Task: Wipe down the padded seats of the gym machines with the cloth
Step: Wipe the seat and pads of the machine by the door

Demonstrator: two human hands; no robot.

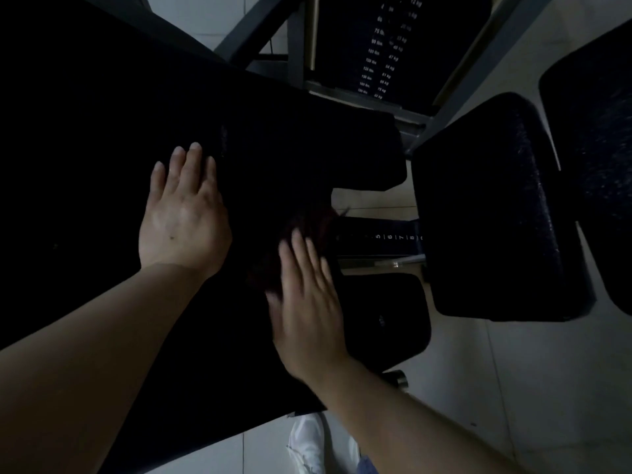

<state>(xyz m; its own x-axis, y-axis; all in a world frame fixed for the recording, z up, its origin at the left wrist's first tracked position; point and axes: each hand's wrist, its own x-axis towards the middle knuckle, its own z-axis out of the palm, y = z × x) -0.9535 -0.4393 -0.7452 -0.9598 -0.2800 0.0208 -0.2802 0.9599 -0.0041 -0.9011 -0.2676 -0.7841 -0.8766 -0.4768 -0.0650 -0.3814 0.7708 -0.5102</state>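
A large black padded seat (102,131) fills the left and middle of the view. My left hand (183,213) lies flat on it with fingers spread, holding nothing. My right hand (307,306) is motion-blurred near the pad's right edge, palm down, pressing on a dark reddish cloth (304,220) that shows just past its fingertips. The cloth is hard to make out against the dark pad. A second black pad (496,206) stands to the right.
A weight stack (386,46) with kg and lbs labels sits at the top inside a grey frame (472,73). A numbered adjustment bar (393,237) lies between the pads. Pale tiled floor (513,388) and a white shoe (307,443) show below.
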